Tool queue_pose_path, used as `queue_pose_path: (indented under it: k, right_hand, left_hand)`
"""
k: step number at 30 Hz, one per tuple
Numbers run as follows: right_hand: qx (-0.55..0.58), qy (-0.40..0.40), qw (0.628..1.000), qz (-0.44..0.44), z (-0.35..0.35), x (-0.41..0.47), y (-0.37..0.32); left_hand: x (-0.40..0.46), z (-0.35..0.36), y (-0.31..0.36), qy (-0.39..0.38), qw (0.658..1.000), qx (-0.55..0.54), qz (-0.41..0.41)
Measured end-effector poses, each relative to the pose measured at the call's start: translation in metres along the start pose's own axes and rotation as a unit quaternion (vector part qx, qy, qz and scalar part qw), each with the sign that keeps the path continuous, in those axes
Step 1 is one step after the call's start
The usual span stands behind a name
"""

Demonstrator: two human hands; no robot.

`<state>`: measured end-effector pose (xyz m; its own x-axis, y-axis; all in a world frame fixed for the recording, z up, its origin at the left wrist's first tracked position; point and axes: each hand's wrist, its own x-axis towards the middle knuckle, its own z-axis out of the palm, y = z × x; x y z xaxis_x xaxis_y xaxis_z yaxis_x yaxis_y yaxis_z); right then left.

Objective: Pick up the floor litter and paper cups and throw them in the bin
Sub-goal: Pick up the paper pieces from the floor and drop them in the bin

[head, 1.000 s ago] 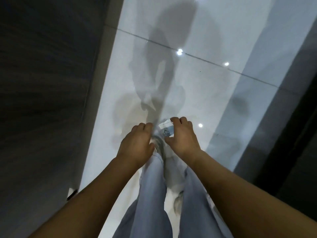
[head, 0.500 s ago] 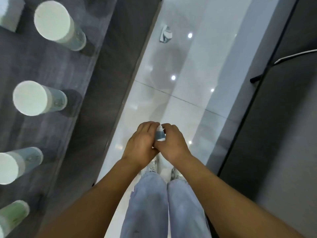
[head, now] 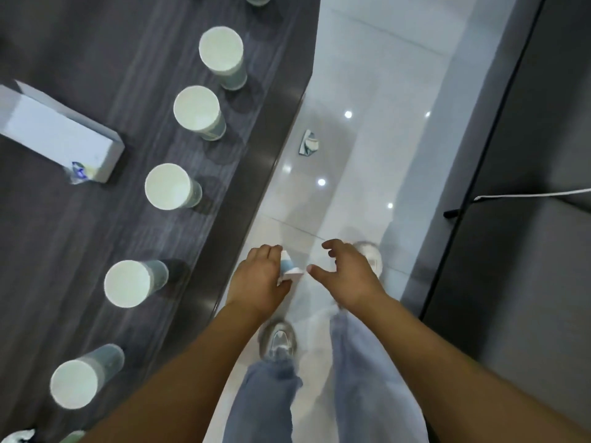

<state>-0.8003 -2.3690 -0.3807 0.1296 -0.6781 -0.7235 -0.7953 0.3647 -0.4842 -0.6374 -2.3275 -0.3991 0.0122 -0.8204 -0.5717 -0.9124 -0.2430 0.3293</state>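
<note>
Dark grey wood-grain worktop (head: 96, 251) carrying white paper cups with pale blue-green printed sides (head: 220, 55) and a white rectangular box with a blue-and-yellow mark at one corner (head: 57, 135). Glossy white tiled floor (head: 367, 75) with thin grey joints; on it, a white-and-blue crumpled scrap (head: 308, 142). Left hand (head: 260, 279) holds a white-and-blue crushed piece (head: 287, 266). Faded blue jeans (head: 265, 401); grey-white shoe (head: 277, 338).

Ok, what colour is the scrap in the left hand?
White with a blue-grey printed patch, shown in the head view: the crumpled scrap sits pinched in the left hand.
</note>
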Motion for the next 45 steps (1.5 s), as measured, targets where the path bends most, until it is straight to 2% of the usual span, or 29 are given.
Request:
queue_pose_path:
  k: [13, 18, 22, 25, 30, 33, 36, 45]
  right_hand:
    - [-0.104, -0.049, 0.993, -0.041, -0.143, 0.185, -0.005]
    - [-0.138, -0.044, 0.988, -0.058, -0.166, 0.253, 0.002]
    - [-0.140, -0.048, 0.987, -0.066, -0.153, 0.305, 0.009]
    - [-0.142, -0.044, 0.986, -0.081, -0.129, 0.348, 0.017]
    - [-0.164, -0.044, 0.980, -0.105, -0.078, 0.429, 0.032]
    - [-0.173, -0.039, 0.977, -0.119, -0.044, 0.480, 0.040]
    - [-0.197, -0.032, 0.971, -0.132, -0.016, 0.521, 0.043]
    - [-0.258, -0.007, 0.946, -0.198, 0.036, 0.558, 0.053]
  left_hand:
    - [0.181, -0.041, 0.078, -0.005, 0.996, -0.039, -0.080]
    - [0.242, -0.036, 0.096, 0.009, 0.993, -0.063, -0.096]
    - [0.276, -0.015, 0.088, -0.017, 0.992, -0.062, -0.106]
    - [0.302, 0.003, 0.070, -0.007, 0.992, -0.055, -0.111]
    - [0.350, 0.046, 0.029, -0.023, 0.982, -0.121, -0.146]
    - [0.381, 0.077, 0.005, -0.027, 0.987, -0.047, -0.149]
    - [0.406, 0.104, -0.018, -0.019, 0.992, -0.022, -0.119]
    - [0.439, 0.133, -0.049, -0.051, 0.991, -0.044, -0.112]
